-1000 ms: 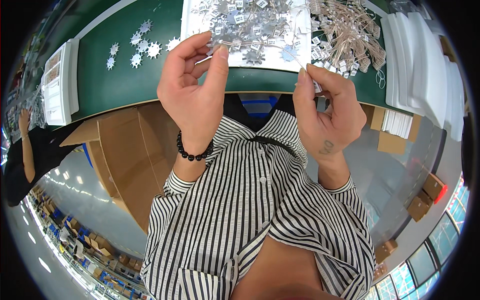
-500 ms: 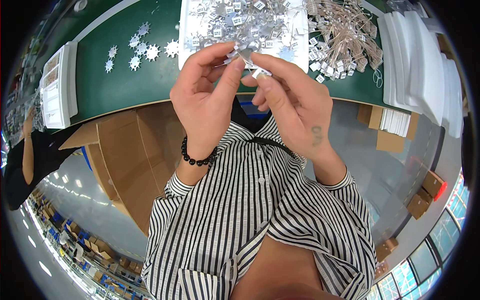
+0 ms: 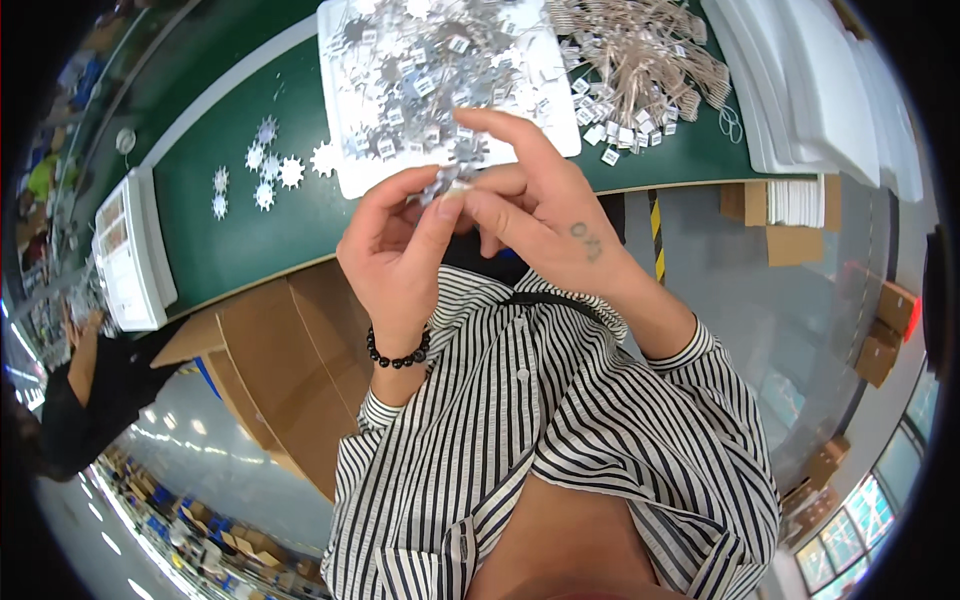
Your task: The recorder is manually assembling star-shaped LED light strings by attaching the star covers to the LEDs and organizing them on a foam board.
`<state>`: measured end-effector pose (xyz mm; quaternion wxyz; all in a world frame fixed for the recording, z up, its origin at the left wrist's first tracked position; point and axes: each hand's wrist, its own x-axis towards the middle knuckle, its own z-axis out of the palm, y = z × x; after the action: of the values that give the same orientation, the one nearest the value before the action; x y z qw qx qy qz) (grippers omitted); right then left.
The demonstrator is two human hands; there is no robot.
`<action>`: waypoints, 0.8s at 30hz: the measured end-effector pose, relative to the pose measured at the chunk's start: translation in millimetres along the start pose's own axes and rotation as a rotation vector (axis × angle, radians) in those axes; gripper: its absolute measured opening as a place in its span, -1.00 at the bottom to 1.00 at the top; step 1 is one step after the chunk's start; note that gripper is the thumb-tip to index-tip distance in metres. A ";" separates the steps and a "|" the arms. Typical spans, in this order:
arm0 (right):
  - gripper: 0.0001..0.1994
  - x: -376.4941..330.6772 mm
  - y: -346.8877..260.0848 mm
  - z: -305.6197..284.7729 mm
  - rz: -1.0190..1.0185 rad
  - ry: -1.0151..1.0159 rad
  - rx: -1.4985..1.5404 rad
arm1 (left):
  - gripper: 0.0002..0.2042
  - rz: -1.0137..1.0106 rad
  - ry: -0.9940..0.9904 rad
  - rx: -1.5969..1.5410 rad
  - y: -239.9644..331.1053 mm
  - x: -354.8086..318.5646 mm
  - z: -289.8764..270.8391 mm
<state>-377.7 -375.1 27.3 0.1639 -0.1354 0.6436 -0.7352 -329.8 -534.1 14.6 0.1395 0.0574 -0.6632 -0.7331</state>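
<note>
My left hand [image 3: 392, 232] pinches a small silvery toothed metal piece [image 3: 440, 184] between thumb and fingers, in front of the white tray. My right hand [image 3: 540, 205] meets it there, its thumb pressed against the piece and its index finger stretched out over the tray. The fingers cover much of the piece. Past my hands, the white tray [image 3: 352, 182] holds a heap of shiny metal pieces [image 3: 400, 85], many with white tags. Several loose gear-shaped metal plates [image 3: 291, 172] lie on the green table [image 3: 230, 245] left of the tray.
Right of the tray lies a pile of tan strings [image 3: 650, 60] with white tags. White foam sheets [image 3: 775, 90] stand at the table's right end, a white container [image 3: 128, 250] at its left. An open cardboard box [image 3: 290, 350] sits below the edge. A co-worker's arm [image 3: 82, 370] shows far left.
The view has shifted and turned. My hands have come down from over the tray toward its near edge. My right index finger has lifted off the piece and stretched out.
</note>
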 end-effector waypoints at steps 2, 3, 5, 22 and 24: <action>-0.69 0.7 -5.3 -15.4 0.078 -0.108 -0.022 | -0.71 -0.063 -0.003 -0.009 5.3 -4.0 -1.4; -0.72 1.0 -6.2 -20.3 0.118 -0.161 -0.032 | -0.72 -0.096 -0.006 -0.012 6.4 -3.3 -1.6; -0.75 3.1 -3.7 -25.6 0.135 -0.141 0.024 | -0.73 -0.079 -0.096 0.019 6.1 -1.1 0.1; -0.76 -17.4 -3.9 -121.0 0.045 0.524 0.184 | -0.77 0.082 0.042 0.608 8.8 73.1 22.2; -0.80 -32.5 6.9 -134.0 0.081 0.687 -0.111 | -0.74 0.224 0.062 0.886 -12.9 103.0 14.4</action>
<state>-402.6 -241.6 2.8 -0.0408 0.1369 0.7052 -0.6945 -433.6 -548.2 13.8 0.1996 0.0612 -0.9105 -0.3569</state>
